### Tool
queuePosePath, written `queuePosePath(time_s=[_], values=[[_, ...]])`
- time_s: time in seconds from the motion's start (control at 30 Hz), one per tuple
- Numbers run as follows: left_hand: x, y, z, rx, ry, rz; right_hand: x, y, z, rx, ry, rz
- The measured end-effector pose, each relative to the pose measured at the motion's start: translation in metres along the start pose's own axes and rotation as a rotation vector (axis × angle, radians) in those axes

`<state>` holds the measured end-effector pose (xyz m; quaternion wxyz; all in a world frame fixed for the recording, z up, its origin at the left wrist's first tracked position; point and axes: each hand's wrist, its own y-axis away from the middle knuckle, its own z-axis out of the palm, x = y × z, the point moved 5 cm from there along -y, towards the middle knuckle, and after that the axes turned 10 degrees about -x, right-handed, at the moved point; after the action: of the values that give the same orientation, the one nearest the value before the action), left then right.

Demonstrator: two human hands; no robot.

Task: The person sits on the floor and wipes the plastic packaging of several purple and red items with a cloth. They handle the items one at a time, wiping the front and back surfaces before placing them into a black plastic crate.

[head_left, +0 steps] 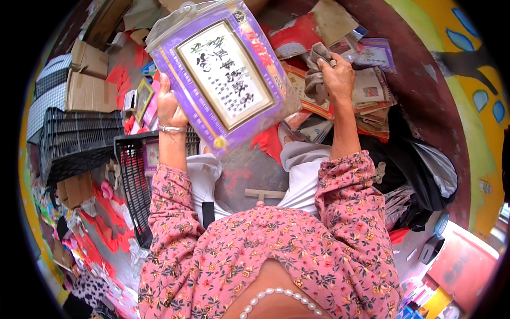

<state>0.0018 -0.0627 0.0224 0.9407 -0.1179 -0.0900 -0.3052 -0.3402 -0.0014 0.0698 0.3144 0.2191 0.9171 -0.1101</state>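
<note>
My left hand (171,109) grips the left edge of a flat purple package (226,80) in a clear plastic bag with a hanger loop at its top. Its front shows a framed picture of black brush writing on white. The package is raised and tilted, its thumb side toward me and the fingers hidden behind it. To the right, my right hand (338,77) is closed around a crumpled grey-brown cloth (319,72), held apart from the package. Beneath that hand lie stacked flat packages (369,90), some in worn plastic.
Black plastic crates (79,138) and cardboard boxes (90,91) stand at the left. Another purple package (376,55) lies at the upper right, beside a painted wall (451,64). Black plastic bags (409,175) slump at the right. Red scraps (109,228) litter the floor.
</note>
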Motion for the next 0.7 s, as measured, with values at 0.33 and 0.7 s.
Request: queuePosePath(time_s=[0.33, 0.7], values=[[-0.021, -0.004, 0.008, 0.035, 0.026, -0.109, -0.019, 0.021, 0.060, -0.919, -1.149, 0.187], [-0.030, 0.006, 0.017, 0.219, -0.581, -0.182, -0.018, 0.015, 0.055, -0.872, -1.138, 0.212]])
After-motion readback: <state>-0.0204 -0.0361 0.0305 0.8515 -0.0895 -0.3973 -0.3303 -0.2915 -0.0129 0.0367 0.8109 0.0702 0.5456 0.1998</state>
